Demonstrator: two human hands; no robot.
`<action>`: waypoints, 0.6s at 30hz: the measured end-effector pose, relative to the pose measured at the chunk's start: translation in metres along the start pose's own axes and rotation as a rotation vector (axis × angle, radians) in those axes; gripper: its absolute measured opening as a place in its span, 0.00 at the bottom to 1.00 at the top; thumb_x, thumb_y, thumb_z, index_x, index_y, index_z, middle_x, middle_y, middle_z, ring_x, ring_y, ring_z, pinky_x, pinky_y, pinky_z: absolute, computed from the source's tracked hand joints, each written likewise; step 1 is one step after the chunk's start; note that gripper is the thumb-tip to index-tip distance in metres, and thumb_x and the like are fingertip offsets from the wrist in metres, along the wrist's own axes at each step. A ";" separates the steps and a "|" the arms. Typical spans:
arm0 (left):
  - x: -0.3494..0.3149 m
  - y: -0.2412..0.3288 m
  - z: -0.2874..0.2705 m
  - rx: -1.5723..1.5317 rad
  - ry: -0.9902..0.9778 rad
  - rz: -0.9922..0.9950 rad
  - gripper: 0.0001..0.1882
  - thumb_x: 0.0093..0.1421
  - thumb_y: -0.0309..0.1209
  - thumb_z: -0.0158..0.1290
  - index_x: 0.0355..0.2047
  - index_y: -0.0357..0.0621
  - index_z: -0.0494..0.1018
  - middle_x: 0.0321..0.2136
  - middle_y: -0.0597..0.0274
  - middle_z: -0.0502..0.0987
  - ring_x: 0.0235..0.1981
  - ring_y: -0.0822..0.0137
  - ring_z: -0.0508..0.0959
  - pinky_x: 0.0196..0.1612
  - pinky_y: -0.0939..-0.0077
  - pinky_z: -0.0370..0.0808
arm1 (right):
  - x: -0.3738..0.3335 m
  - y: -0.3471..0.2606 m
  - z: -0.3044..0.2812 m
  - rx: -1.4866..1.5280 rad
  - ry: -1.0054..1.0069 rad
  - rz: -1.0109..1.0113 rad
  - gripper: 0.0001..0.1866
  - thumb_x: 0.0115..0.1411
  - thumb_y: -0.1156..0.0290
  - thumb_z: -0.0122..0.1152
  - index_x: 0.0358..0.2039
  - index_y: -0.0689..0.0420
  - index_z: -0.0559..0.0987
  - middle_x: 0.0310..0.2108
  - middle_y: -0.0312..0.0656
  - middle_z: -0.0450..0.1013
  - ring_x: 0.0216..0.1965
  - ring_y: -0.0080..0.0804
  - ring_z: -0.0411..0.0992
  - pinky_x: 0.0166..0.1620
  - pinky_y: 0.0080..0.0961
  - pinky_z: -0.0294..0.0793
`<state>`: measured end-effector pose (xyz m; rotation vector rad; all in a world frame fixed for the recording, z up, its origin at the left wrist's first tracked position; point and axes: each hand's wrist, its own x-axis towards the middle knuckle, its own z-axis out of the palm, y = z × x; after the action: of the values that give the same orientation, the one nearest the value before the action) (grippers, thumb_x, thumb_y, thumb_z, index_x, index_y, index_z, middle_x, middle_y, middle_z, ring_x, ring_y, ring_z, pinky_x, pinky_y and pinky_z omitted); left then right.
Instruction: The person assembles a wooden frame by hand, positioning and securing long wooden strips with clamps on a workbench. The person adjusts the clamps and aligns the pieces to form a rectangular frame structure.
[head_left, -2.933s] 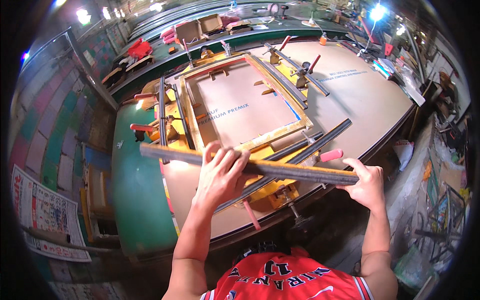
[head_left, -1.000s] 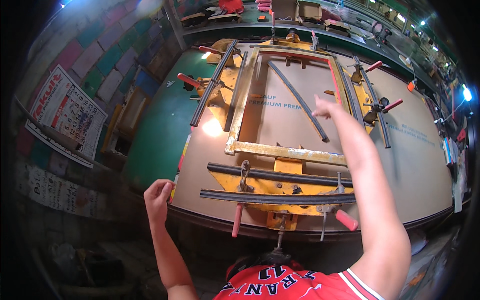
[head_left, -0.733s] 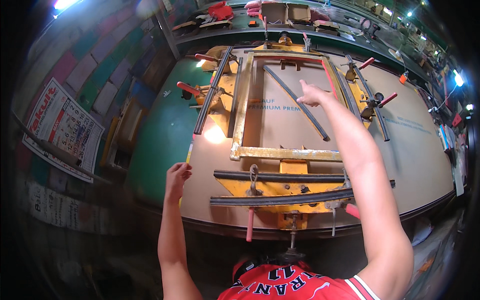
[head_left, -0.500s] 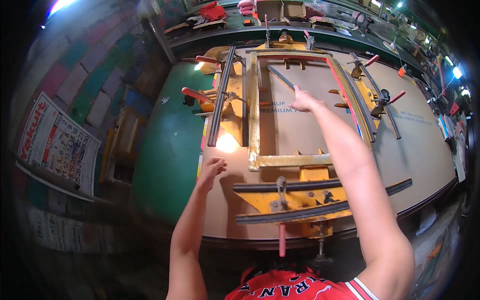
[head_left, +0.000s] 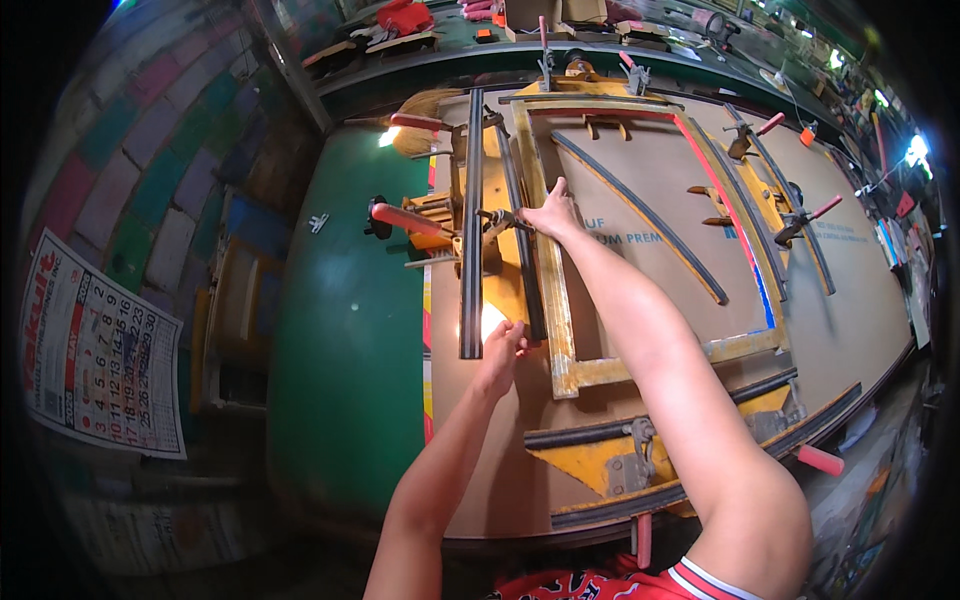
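My right hand [head_left: 553, 212] reaches to the left side of a worn rectangular frame [head_left: 562, 320]. Its thumb stands up, apart from the fingers, which stretch toward a black-edged yellow clamp bar [head_left: 508, 245]. Near that bar's lower end, the curled fingers of my left hand [head_left: 503, 350] touch the edge; exactly what they grip is partly hidden. Inside the frame lies a long thin dark strip [head_left: 640, 216], slanting from upper left to lower right, touched by neither hand. A red-handled toggle clamp [head_left: 415, 221] sits on the bar's left side.
More yellow clamp bars flank the frame: at the right [head_left: 770, 205], at the far end, and one at the near side [head_left: 590, 460]. Cardboard [head_left: 850, 270] covers the green table [head_left: 345, 330]. A small metal clip [head_left: 318, 223] lies left. Boxes stand on the bench behind.
My right hand has left the thin strip and moved left to the clamp bar. My left hand has risen to the bar's lower end. The whole view has shifted.
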<state>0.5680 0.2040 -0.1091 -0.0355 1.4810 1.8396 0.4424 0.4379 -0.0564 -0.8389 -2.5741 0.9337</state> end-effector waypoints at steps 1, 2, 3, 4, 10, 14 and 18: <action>0.002 -0.003 0.000 0.016 0.008 0.017 0.08 0.69 0.37 0.49 0.42 0.46 0.69 0.31 0.69 0.72 0.30 0.74 0.74 0.39 0.77 0.69 | 0.008 -0.002 0.004 -0.010 -0.055 0.060 0.70 0.41 0.44 0.75 0.68 0.68 0.38 0.59 0.68 0.62 0.61 0.57 0.64 0.63 0.39 0.65; 0.006 -0.006 0.002 0.032 0.015 0.034 0.08 0.69 0.36 0.49 0.42 0.47 0.69 0.31 0.70 0.72 0.29 0.75 0.72 0.38 0.79 0.68 | 0.016 -0.002 0.005 0.021 -0.095 0.087 0.72 0.40 0.45 0.77 0.68 0.68 0.36 0.61 0.69 0.58 0.63 0.58 0.60 0.64 0.38 0.62; -0.005 0.005 0.016 0.029 0.023 0.098 0.06 0.69 0.34 0.48 0.42 0.47 0.69 0.32 0.71 0.72 0.29 0.76 0.70 0.37 0.80 0.68 | 0.024 0.004 0.008 0.053 -0.138 0.125 0.75 0.38 0.45 0.78 0.68 0.69 0.34 0.63 0.69 0.54 0.65 0.58 0.56 0.66 0.38 0.60; -0.007 0.009 0.018 0.108 0.029 0.111 0.10 0.70 0.37 0.46 0.41 0.43 0.69 0.33 0.66 0.71 0.33 0.73 0.70 0.41 0.76 0.69 | 0.028 0.003 0.010 0.087 -0.184 0.152 0.77 0.37 0.46 0.80 0.68 0.69 0.32 0.65 0.70 0.51 0.67 0.58 0.52 0.68 0.37 0.57; -0.015 0.021 0.022 0.265 0.041 0.141 0.21 0.71 0.41 0.42 0.43 0.30 0.69 0.39 0.52 0.71 0.42 0.64 0.73 0.48 0.65 0.73 | 0.042 -0.014 0.014 -0.072 -0.159 0.105 0.73 0.39 0.45 0.78 0.69 0.67 0.36 0.54 0.63 0.70 0.55 0.52 0.71 0.59 0.37 0.71; -0.019 0.028 0.027 0.304 0.042 0.130 0.23 0.71 0.42 0.42 0.45 0.28 0.68 0.41 0.47 0.73 0.41 0.63 0.74 0.48 0.66 0.73 | 0.047 -0.013 0.012 -0.103 -0.163 0.096 0.71 0.41 0.48 0.77 0.69 0.66 0.37 0.53 0.61 0.71 0.54 0.51 0.72 0.59 0.36 0.71; -0.018 0.025 0.023 0.406 0.058 0.129 0.23 0.71 0.43 0.42 0.44 0.29 0.69 0.39 0.46 0.74 0.40 0.63 0.75 0.46 0.67 0.73 | 0.052 -0.008 0.013 -0.087 -0.181 0.095 0.70 0.42 0.49 0.77 0.69 0.65 0.37 0.52 0.59 0.72 0.53 0.50 0.72 0.58 0.35 0.71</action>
<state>0.5763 0.2133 -0.0730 0.2096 1.9095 1.6125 0.3921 0.4580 -0.0585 -0.9481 -2.7677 0.9719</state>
